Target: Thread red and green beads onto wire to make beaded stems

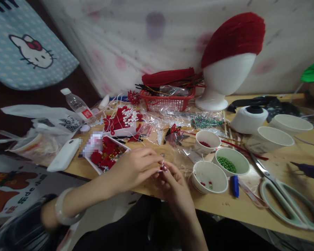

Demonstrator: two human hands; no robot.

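At the table's front edge, my left hand [136,166] and my right hand [176,190] meet fingertip to fingertip. Between them is a small bead piece [164,168], dark red with a white thread or wire, pinched by both hands; its details are too small to tell. Beside my left hand lies a white box [92,166] of red and gold ornaments. To the right of my right hand stand a bowl with a few red beads [196,176], a bowl of green beads [244,167] and a bowl of dark red beads [216,143].
Large scissors [277,188] and a blue clip-like item [234,186] lie at right. Behind are a red basket [167,103], a white head form [226,76] with a red cap, a thread spool [247,120] and further bowls. A bottle [78,104] and plastic bag [47,115] are at left.
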